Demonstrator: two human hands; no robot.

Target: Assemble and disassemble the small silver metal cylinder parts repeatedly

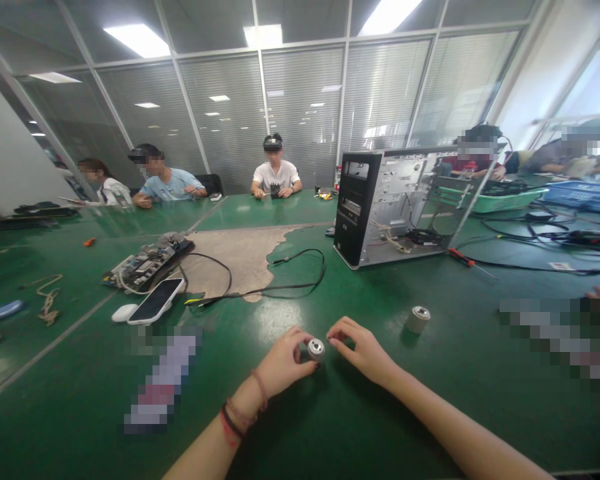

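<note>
A short silver metal cylinder with a dark hole in its top stands upright on the green table. My left hand is closed around its left side, thumb in front and fingers behind. Just right of the cylinder and apart from it, my right hand has thumb and fingertips pinched together. Whatever is in that pinch, if anything, is too small to make out. A second, similar metal cylinder stands farther right, touched by neither hand.
An open computer case stands behind my hands, a screwdriver beside it. Leftward lie a phone, an electronic assembly and a black cable. Green and blue baskets sit far right. Several people sit around the table.
</note>
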